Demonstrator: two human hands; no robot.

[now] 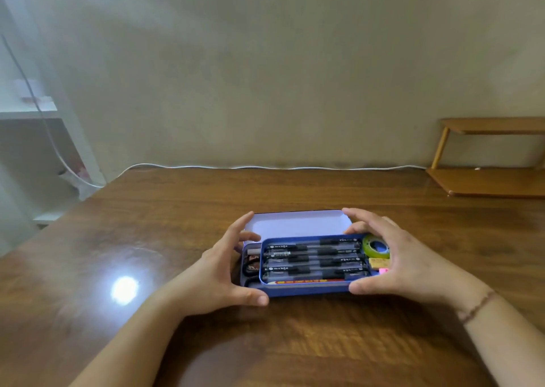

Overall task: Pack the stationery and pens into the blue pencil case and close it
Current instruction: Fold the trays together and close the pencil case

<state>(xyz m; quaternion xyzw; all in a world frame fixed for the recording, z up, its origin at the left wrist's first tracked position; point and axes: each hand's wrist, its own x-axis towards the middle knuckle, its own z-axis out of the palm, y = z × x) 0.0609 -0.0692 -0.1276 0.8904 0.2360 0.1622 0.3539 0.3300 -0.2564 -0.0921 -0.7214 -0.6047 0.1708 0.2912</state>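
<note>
The blue pencil case (306,290) lies open on the wooden table (147,239), its pale lid (295,224) tilted back. An inner tray (261,270) holds several black pens (315,261) and a red pencil (309,281) along the front. At the right end sit a green tape roll (376,246), a yellow eraser (377,263) and a small pink piece (382,271). My left hand (218,268) spans the case's left end, thumb at the front wall, fingers at the lid's corner. My right hand (404,257) spans the right end the same way.
A low wooden shelf (489,180) stands at the table's back right. A white cable (265,167) runs along the back edge by the wall. A white shelf unit (29,112) is off the table to the left. A lamp glare (124,289) shines on the tabletop.
</note>
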